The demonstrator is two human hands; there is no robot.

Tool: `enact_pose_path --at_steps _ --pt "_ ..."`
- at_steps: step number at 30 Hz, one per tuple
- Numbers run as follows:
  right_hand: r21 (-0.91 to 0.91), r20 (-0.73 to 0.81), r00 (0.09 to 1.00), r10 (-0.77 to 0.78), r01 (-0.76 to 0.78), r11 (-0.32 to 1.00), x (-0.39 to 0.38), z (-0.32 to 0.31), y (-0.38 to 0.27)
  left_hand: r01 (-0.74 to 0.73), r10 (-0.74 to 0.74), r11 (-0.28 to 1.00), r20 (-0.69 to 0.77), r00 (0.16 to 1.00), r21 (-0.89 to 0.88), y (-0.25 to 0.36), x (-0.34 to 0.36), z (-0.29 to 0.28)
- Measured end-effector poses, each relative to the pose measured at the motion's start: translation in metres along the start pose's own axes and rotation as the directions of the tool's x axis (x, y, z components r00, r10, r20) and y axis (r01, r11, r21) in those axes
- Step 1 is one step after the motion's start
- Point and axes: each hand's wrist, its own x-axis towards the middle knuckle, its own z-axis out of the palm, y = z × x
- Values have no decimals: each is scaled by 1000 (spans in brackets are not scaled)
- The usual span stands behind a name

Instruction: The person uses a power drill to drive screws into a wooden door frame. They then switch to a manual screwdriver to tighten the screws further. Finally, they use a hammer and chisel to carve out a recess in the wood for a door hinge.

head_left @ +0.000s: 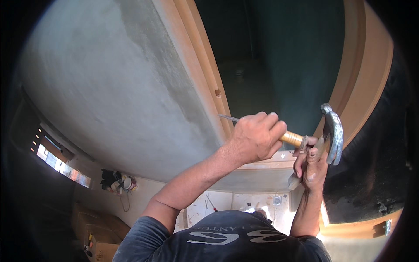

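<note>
My left hand (258, 136) is closed round a chisel (292, 138) with a yellow handle. Its thin blade reaches out past my knuckles to the left, the tip at the edge of the wooden door frame (205, 56). A small notch (218, 93) shows in the frame a little beyond the tip. In my right hand (312, 172) is a claw hammer (334, 135), gripped by its pale handle close behind the metal head. The fingers of that hand are right by the butt of the chisel handle; whether they touch it I cannot tell.
A grey plastered wall (100, 83) runs along the left of the frame. Beyond the doorway lies a dark room (279, 56). On the littered floor behind me is a red-handled screwdriver (213, 205). Cardboard boxes (104, 249) and a bucket (128, 183) stand at lower left.
</note>
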Motion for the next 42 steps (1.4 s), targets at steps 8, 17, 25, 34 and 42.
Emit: enact_pose_path --at_steps 8,17,25,34,42 --pt "-99 41 999 -16 20 995 31 -22 18 204 -197 979 -269 943 -2 -21 40 19" --pt "0 51 997 61 -61 998 59 -34 42 289 -255 949 -232 939 129 -36 43 32" --pt "3 77 993 87 -88 996 66 -41 55 279 -254 955 -205 945 101 -40 44 36" --pt "-11 106 991 83 -82 997 70 -42 57 311 -292 949 -228 929 50 -33 52 25" --pt "-90 168 985 47 -32 995 74 -33 49 321 -309 947 -238 921 12 -40 59 25"
